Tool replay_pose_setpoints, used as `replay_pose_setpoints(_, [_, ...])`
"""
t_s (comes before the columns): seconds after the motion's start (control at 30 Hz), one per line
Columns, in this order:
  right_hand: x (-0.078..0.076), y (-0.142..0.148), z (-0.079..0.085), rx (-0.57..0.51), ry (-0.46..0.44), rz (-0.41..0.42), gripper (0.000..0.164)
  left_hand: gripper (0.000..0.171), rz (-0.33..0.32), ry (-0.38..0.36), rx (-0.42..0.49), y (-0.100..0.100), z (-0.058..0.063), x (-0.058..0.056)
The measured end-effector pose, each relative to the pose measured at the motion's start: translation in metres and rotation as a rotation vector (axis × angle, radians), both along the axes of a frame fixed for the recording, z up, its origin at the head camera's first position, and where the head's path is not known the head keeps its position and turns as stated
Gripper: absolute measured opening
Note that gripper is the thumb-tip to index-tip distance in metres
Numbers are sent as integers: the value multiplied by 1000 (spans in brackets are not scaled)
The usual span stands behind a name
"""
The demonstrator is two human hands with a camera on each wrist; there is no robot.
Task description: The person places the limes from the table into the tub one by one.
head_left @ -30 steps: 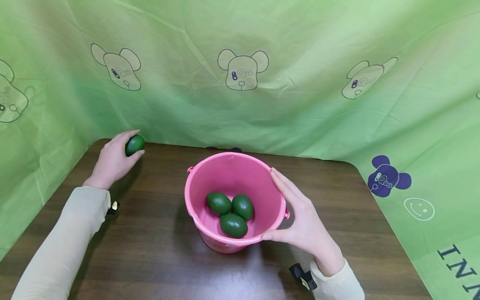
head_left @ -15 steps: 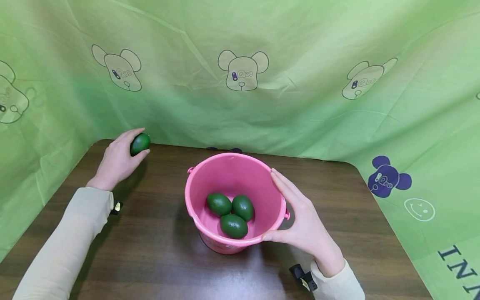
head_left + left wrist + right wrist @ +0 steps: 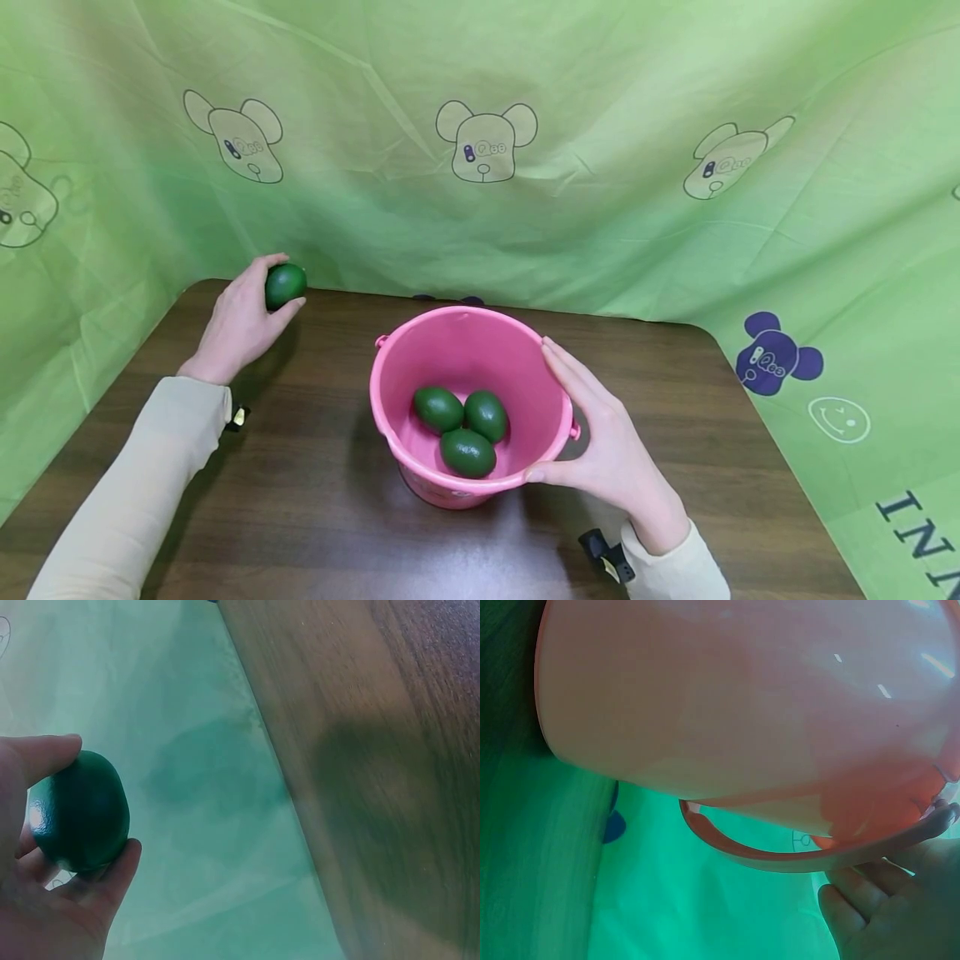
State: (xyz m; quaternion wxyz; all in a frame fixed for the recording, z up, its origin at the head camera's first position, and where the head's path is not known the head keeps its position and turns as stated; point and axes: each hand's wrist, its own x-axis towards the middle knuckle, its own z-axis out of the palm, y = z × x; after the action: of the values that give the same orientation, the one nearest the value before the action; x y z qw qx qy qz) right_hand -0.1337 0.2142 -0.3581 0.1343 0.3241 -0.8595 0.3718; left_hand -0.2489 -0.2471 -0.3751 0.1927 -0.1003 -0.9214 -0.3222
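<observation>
A pink bucket (image 3: 397,462) stands upright at mid-table, seen from above in the head view. Inside it lie three dark green, glossy avocados (image 3: 468,452), close together on the bottom. At the right rim, my right hand (image 3: 611,442) holds the bucket, thumb along the near side and fingers along the far right. Its outer wall and pink handle (image 3: 780,860) fill much of the right wrist view. My left hand (image 3: 243,317) grips another avocado (image 3: 286,286) between thumb and fingers, near the table's back left corner. The left wrist view shows this avocado raised, its shadow on the wood.
The brown wooden table (image 3: 300,500) ends at the back against a green cloth (image 3: 360,225) printed with bear heads. Cloth also hangs along the left and right sides. Both wrists wear dark straps.
My left hand has shifted a little to the right with the avocado in its grip. The right hand, the bucket and its avocados stay in place.
</observation>
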Motion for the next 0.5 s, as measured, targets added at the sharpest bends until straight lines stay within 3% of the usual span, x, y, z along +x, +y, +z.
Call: replay_pose_setpoints(0.5, [0, 1, 0, 4, -24, -11, 125, 57, -52, 103, -17, 5, 2, -1])
